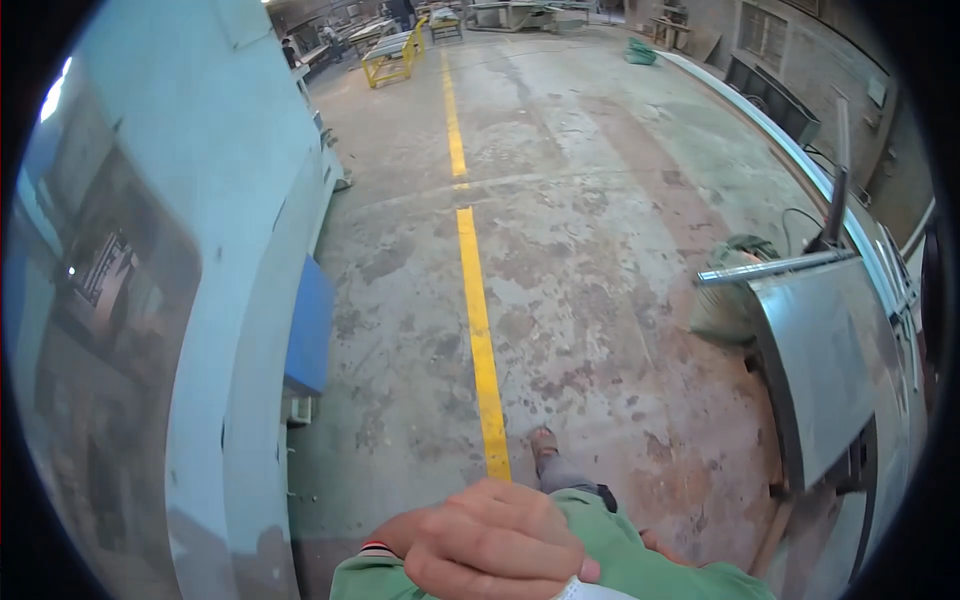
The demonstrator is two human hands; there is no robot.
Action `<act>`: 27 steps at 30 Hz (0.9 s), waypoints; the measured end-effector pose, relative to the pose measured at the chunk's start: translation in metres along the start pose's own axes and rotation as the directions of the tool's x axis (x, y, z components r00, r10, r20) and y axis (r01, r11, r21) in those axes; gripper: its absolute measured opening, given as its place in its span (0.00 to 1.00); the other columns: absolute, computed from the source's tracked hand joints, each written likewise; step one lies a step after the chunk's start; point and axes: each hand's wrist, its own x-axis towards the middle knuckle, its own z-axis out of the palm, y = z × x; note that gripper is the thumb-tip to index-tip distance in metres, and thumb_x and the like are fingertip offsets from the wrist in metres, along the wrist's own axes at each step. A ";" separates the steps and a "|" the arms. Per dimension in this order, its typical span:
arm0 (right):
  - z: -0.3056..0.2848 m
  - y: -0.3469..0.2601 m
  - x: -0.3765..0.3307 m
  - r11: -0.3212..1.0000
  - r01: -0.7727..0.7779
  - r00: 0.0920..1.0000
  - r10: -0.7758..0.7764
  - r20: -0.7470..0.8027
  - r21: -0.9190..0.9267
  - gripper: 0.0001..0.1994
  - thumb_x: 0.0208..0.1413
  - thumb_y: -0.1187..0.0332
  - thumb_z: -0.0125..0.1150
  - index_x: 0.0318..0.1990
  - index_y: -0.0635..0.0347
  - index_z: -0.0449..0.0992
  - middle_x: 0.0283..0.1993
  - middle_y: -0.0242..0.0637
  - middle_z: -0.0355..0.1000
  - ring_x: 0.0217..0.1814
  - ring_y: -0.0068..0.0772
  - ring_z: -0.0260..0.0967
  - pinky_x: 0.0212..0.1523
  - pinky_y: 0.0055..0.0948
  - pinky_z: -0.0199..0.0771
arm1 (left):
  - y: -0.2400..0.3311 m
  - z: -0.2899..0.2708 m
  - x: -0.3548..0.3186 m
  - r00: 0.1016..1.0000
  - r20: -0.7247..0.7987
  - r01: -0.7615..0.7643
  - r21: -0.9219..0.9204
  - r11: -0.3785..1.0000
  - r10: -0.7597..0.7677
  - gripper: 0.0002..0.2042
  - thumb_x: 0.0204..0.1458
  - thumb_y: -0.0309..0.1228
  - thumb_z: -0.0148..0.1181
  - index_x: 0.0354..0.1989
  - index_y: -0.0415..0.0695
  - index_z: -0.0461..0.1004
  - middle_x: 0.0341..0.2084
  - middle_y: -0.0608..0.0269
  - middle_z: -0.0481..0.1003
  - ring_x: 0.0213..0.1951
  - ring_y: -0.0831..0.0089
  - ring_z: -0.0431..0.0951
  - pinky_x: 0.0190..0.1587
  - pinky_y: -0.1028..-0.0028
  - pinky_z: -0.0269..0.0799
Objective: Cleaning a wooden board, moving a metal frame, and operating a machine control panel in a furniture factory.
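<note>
My left hand (495, 540) is held in front of my body at the lower edge, its fingers curled and closed. A white piece of material (592, 590) sticks out at its fingertips; most of it is cut off by the picture's edge, so its kind is unclear. The striped cuff (376, 549) of a green shirt (625, 555) circles my left arm. A small patch of skin (657, 546) shows beyond the shirt on the right, perhaps my right arm. My right hand itself cannot be seen.
A large light-blue machine (235, 150) with a blue box (309, 330) lines the left. At right stand a metal machine table (820, 350) and a sack (722, 305). A yellow line (475, 320) runs along the stained floor toward a yellow-framed rack (393, 60).
</note>
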 end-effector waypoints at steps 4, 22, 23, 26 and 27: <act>-0.194 -0.170 0.169 0.932 -0.124 0.989 0.091 0.113 0.341 0.20 0.39 0.58 0.71 0.30 0.68 0.75 0.25 0.43 0.74 0.22 0.36 0.72 0.22 0.34 0.74 | -0.118 -0.055 0.068 0.997 -0.066 -0.031 0.039 0.999 0.034 0.07 0.50 0.24 0.57 0.26 0.33 0.66 0.22 0.47 0.74 0.16 0.64 0.74 0.15 0.72 0.70; -0.388 -0.430 0.743 0.861 0.317 0.921 -0.379 0.087 0.397 0.17 0.41 0.56 0.65 0.33 0.60 0.78 0.34 0.48 0.75 0.36 0.41 0.74 0.36 0.38 0.72 | -0.608 -0.539 0.282 0.983 0.185 -0.003 0.034 0.999 -0.003 0.05 0.41 0.18 0.60 0.29 0.35 0.76 0.25 0.52 0.75 0.22 0.68 0.75 0.22 0.75 0.69; -0.390 -0.460 0.782 0.882 0.348 0.905 -0.405 0.131 0.317 0.17 0.41 0.56 0.64 0.33 0.60 0.78 0.34 0.48 0.75 0.36 0.42 0.74 0.36 0.38 0.72 | -0.643 -0.564 0.282 0.981 0.190 0.021 0.072 0.997 -0.035 0.05 0.41 0.18 0.60 0.29 0.35 0.76 0.25 0.52 0.75 0.22 0.68 0.75 0.22 0.75 0.69; -0.430 -0.543 0.901 0.891 0.453 0.862 -0.445 0.242 0.025 0.15 0.41 0.57 0.63 0.31 0.60 0.78 0.34 0.49 0.75 0.37 0.44 0.74 0.36 0.39 0.72 | -0.756 -0.665 0.274 0.941 -0.004 0.255 0.667 0.700 -0.339 0.09 0.42 0.21 0.58 0.35 0.36 0.75 0.26 0.53 0.75 0.24 0.65 0.76 0.23 0.74 0.71; -0.452 -0.566 0.940 0.875 0.478 0.856 -0.444 0.264 -0.079 0.15 0.41 0.57 0.63 0.31 0.60 0.78 0.34 0.49 0.75 0.37 0.45 0.74 0.37 0.40 0.72 | -0.804 -0.711 0.266 0.913 -0.042 0.285 0.778 0.560 -0.406 0.11 0.42 0.22 0.59 0.37 0.38 0.75 0.26 0.54 0.75 0.25 0.64 0.76 0.24 0.73 0.71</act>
